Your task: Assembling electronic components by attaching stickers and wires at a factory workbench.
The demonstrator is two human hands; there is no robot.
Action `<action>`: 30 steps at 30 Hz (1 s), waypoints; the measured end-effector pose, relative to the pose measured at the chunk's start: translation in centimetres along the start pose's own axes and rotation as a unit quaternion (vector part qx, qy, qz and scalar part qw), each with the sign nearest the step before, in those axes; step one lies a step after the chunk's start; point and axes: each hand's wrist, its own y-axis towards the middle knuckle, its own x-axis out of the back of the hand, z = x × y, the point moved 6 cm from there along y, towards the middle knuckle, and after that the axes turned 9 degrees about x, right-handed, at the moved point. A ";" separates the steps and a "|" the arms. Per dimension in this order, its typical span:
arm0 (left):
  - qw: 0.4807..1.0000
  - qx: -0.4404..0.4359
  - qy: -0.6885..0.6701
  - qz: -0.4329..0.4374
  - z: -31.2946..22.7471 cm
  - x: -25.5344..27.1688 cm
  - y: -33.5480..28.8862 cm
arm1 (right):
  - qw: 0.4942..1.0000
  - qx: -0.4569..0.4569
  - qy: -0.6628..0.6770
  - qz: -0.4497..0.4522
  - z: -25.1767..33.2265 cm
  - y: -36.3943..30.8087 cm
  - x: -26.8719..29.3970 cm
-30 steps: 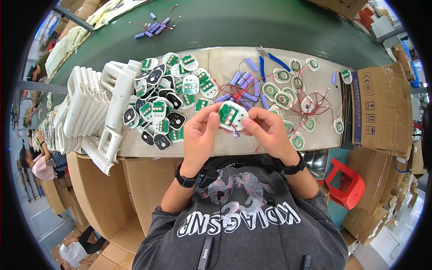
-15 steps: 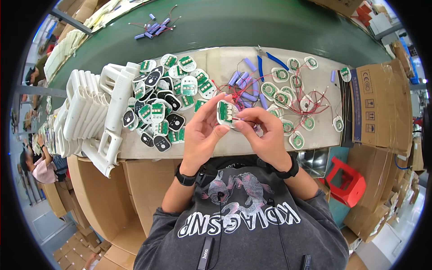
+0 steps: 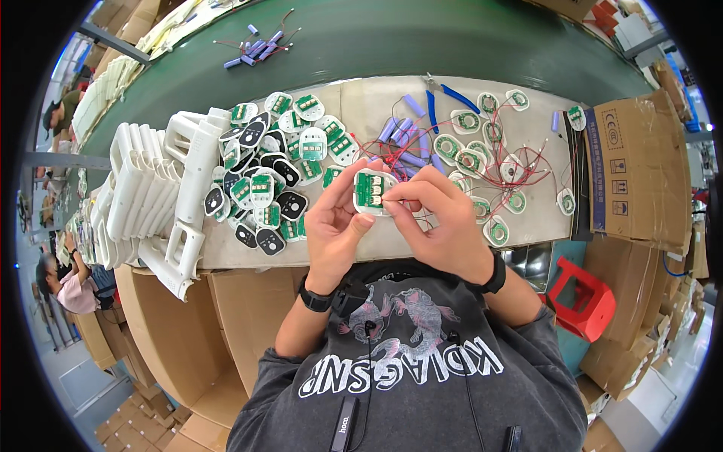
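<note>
Over the near edge of the table, my left hand (image 3: 333, 230) holds a white rounded panel with a green circuit board (image 3: 369, 190) by its side, board facing up. A row of white sockets runs along the board's right part. My right hand (image 3: 444, 226) pinches a thin wire at those sockets, its fingertips at the board's right edge; the wire's end is mostly hidden by the fingers. Just beyond the hands lies a pile of purple cylindrical batteries (image 3: 407, 137) with red wires. Left of them are heaped similar panels (image 3: 312, 143), some showing black button faces.
White plastic housings (image 3: 151, 181) are stacked at the left. Blue-handled pliers (image 3: 431, 109) and round white parts with wires (image 3: 471, 162) lie to the right. A carton (image 3: 636, 173) stands at the right edge. Beyond is a green belt (image 3: 392, 38) with more batteries (image 3: 260, 49).
The panel has turned flatter, showing more of its board, and shifted slightly left. My right fingertips have moved left onto the board's sockets.
</note>
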 end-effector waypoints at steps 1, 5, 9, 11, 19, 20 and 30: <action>1.000 -0.023 -0.004 -0.014 -0.1 -0.1 -0.1 | 1.000 -0.001 0.000 0.000 0.1 -0.1 -0.1; 0.995 -0.063 -0.052 -0.053 0.0 -0.5 -0.2 | 0.999 -0.026 -0.001 -0.039 0.4 -0.9 -0.7; 0.996 -0.057 -0.048 -0.054 -0.1 -0.3 -0.7 | 0.999 -0.024 0.017 -0.045 0.7 -1.0 -0.5; 0.997 -0.054 -0.029 -0.048 -0.2 -0.3 -0.5 | 0.999 -0.030 0.022 -0.036 0.2 -0.8 -0.4; 0.997 -0.054 -0.016 -0.049 -0.3 0.0 -0.7 | 0.997 -0.060 0.027 -0.028 0.1 -0.7 -0.9; 0.997 -0.050 -0.028 -0.053 -0.3 -0.2 -0.7 | 0.998 -0.053 0.018 -0.021 0.2 -0.6 -0.8; 0.995 -0.056 -0.041 -0.069 -1.1 -0.1 -1.5 | 0.995 -0.081 0.042 -0.042 1.1 -1.4 -1.5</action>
